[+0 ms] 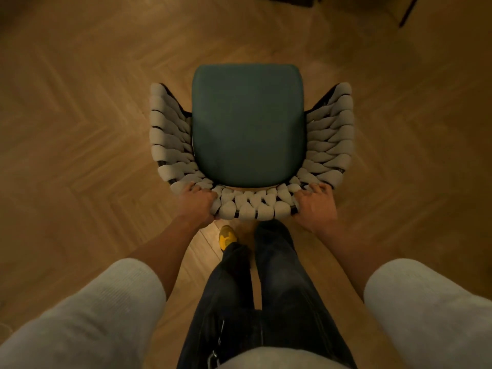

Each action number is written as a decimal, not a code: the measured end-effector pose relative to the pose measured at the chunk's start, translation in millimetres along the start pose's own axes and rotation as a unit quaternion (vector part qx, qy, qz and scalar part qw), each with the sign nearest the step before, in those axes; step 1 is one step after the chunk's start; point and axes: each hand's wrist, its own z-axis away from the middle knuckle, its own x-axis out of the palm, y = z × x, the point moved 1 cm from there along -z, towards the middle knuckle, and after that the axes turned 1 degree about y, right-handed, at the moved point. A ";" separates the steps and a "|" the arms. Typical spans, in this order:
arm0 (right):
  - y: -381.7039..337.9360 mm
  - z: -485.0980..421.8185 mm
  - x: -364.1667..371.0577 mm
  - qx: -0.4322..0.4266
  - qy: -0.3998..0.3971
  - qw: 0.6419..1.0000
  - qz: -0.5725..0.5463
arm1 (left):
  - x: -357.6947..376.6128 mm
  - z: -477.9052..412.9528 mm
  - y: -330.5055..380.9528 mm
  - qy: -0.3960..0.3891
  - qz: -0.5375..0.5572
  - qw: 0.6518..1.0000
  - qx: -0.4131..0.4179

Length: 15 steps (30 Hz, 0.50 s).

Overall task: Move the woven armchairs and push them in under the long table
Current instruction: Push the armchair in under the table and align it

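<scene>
A woven armchair (249, 206) with a pale rope-wrapped back and arms and a teal seat cushion (247, 123) stands on the wooden floor straight below me, its seat facing away. My left hand (197, 203) grips the left end of the backrest rim. My right hand (315, 206) grips the right end of the same rim. Both hands curl over the woven rope. The chair's legs are hidden under the seat. The long table is not in view.
Herringbone wooden floor (80, 129) spreads on all sides of the chair. Dark furniture legs (406, 12) show at the top right edge. My legs in dark jeans and one yellow shoe (227, 237) stand right behind the chair back.
</scene>
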 end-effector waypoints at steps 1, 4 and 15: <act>1.8 4.6 2.0 0.012 0.000 1.000 -0.008 | -4.9 -4.3 2.2 -0.001 -0.008 1.000 0.010; 13.3 15.0 8.7 0.038 -0.001 0.999 -0.034 | -19.0 -18.5 12.9 0.004 -0.025 0.999 0.043; 72.7 -21.3 -6.8 0.067 -0.046 0.996 -0.041 | -67.8 -85.5 35.3 -0.014 -0.084 0.993 0.081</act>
